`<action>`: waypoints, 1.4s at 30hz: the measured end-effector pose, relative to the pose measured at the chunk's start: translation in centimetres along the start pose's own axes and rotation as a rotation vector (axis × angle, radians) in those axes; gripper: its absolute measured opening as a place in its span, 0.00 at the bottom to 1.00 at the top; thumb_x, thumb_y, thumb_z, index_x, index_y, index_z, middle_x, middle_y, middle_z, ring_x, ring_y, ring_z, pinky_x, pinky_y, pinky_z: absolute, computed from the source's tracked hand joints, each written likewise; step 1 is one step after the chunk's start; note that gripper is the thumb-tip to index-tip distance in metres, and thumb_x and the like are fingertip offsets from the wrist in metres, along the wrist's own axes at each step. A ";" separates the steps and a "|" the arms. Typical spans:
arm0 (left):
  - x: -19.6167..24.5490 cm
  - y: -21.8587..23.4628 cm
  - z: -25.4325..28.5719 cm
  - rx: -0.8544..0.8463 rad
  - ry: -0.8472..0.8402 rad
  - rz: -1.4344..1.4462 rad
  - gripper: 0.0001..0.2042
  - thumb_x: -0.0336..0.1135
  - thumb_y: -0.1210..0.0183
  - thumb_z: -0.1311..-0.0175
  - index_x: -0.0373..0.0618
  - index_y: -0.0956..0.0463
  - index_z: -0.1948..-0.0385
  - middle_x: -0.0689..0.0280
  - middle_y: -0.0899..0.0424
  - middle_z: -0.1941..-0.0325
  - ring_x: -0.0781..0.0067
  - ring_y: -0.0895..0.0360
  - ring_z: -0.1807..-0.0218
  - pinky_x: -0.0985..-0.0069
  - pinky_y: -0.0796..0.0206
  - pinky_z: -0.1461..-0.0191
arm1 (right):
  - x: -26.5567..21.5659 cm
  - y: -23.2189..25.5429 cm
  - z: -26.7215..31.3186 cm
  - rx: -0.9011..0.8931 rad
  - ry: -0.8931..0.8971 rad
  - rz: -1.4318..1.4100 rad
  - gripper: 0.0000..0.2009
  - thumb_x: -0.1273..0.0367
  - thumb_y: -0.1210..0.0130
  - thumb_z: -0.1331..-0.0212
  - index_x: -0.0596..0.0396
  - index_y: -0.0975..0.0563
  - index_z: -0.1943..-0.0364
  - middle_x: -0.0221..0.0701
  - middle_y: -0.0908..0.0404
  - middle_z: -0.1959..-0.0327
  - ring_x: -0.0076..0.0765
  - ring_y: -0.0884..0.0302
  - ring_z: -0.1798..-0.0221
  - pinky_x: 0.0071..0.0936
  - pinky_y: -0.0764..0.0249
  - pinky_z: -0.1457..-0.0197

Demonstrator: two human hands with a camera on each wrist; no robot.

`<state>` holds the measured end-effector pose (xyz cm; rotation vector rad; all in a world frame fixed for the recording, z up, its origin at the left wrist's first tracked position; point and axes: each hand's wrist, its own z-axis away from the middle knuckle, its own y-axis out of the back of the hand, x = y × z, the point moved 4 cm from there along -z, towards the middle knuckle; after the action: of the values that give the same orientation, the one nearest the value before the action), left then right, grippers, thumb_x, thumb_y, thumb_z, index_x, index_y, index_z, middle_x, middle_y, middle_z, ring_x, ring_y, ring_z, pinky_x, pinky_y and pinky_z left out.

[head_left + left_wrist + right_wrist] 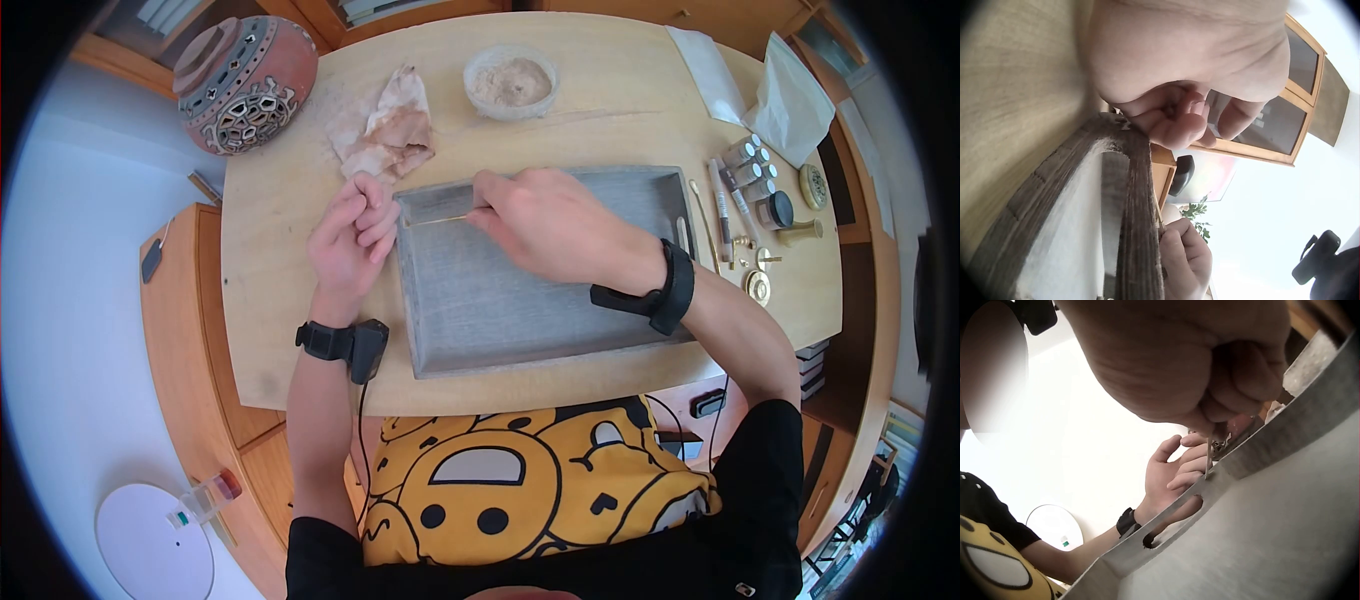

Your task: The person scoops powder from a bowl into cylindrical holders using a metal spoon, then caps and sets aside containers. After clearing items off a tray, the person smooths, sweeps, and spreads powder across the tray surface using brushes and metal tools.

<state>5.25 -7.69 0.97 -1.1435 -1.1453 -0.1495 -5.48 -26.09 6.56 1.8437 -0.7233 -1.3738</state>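
Observation:
In the head view my right hand pinches a thin gold-coloured stick over the left part of a grey wooden tray. The stick points left, toward the tray's left rim. My left hand is palm up beside the tray's upper left corner, its fingers loosely curled. The right wrist view shows the stick hanging down from my right hand near the rim, with my left hand just beyond. In the left wrist view my left hand is above the tray's corner.
Behind the tray are a stained cloth and a bowl of powder. A patterned pot stands at the back left. On the right are small jars, pens, brass parts and a white bag.

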 end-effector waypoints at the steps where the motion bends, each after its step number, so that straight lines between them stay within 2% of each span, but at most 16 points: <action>1: -0.1 0.1 0.0 0.000 0.002 0.008 0.09 0.38 0.50 0.32 0.43 0.36 0.69 0.75 0.44 0.76 0.87 0.46 0.78 0.89 0.51 0.82 | 0.1 0.1 0.0 0.013 -0.005 -0.022 0.11 0.68 0.45 0.37 0.66 0.27 0.69 0.50 0.22 0.79 0.61 0.21 0.70 0.49 0.26 0.66; 8: -0.1 0.1 0.0 -0.015 0.002 0.007 0.10 0.39 0.51 0.32 0.44 0.36 0.69 0.75 0.44 0.76 0.87 0.47 0.78 0.88 0.52 0.82 | 1.5 -0.3 0.3 -0.019 -0.029 0.043 0.09 0.69 0.44 0.38 0.63 0.28 0.67 0.50 0.23 0.78 0.62 0.23 0.69 0.50 0.29 0.66; 11: -0.2 0.1 0.4 0.052 0.006 0.001 0.10 0.39 0.51 0.32 0.44 0.37 0.68 0.75 0.45 0.76 0.87 0.47 0.78 0.88 0.52 0.82 | 1.4 -0.9 0.0 -0.045 -0.053 0.045 0.09 0.69 0.44 0.38 0.63 0.29 0.68 0.50 0.23 0.79 0.62 0.23 0.70 0.50 0.29 0.66; 16: -0.1 0.0 0.1 0.028 0.008 -0.012 0.10 0.39 0.52 0.32 0.44 0.37 0.69 0.75 0.45 0.76 0.88 0.47 0.78 0.88 0.52 0.82 | 0.8 -1.3 -0.8 0.027 0.065 0.062 0.10 0.69 0.44 0.38 0.64 0.29 0.69 0.49 0.24 0.81 0.62 0.24 0.72 0.51 0.30 0.68; 23: -0.1 0.0 0.1 0.020 0.011 -0.004 0.10 0.39 0.52 0.32 0.43 0.37 0.69 0.75 0.44 0.76 0.88 0.47 0.78 0.88 0.52 0.82 | 0.1 -0.7 -0.7 0.040 0.070 0.063 0.10 0.69 0.44 0.37 0.64 0.29 0.69 0.49 0.25 0.82 0.62 0.24 0.73 0.50 0.30 0.69; 26: 0.0 -0.1 0.2 0.041 -0.005 -0.023 0.10 0.38 0.52 0.32 0.43 0.37 0.69 0.75 0.44 0.76 0.88 0.47 0.78 0.88 0.52 0.82 | -0.4 0.1 -0.6 0.034 0.015 0.037 0.10 0.69 0.45 0.37 0.63 0.29 0.69 0.49 0.24 0.81 0.62 0.24 0.72 0.50 0.29 0.68; 28: 0.1 -0.1 0.0 0.002 0.004 -0.011 0.10 0.38 0.52 0.32 0.43 0.37 0.69 0.75 0.44 0.76 0.87 0.47 0.78 0.88 0.52 0.81 | -0.3 0.4 -0.5 -0.009 -0.020 0.020 0.11 0.68 0.46 0.37 0.66 0.26 0.69 0.51 0.22 0.78 0.60 0.20 0.68 0.49 0.25 0.64; 31: 0.0 -0.2 0.2 0.024 0.002 -0.002 0.09 0.38 0.52 0.32 0.43 0.37 0.69 0.75 0.44 0.76 0.87 0.46 0.78 0.88 0.52 0.81 | 0.4 0.3 -0.3 -0.017 -0.047 0.064 0.11 0.68 0.46 0.37 0.66 0.26 0.69 0.51 0.22 0.78 0.60 0.20 0.68 0.49 0.26 0.64; 42: 0.0 0.0 0.0 0.000 0.007 0.006 0.09 0.38 0.51 0.32 0.43 0.36 0.69 0.75 0.44 0.76 0.87 0.46 0.78 0.88 0.52 0.82 | 2.2 -0.4 -2.2 -0.058 -0.024 0.062 0.12 0.67 0.45 0.38 0.65 0.23 0.72 0.51 0.21 0.75 0.60 0.21 0.65 0.50 0.26 0.61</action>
<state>5.21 -7.66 1.01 -1.1459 -1.1358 -0.1487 -2.71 -27.08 5.36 1.7481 -0.7398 -1.3654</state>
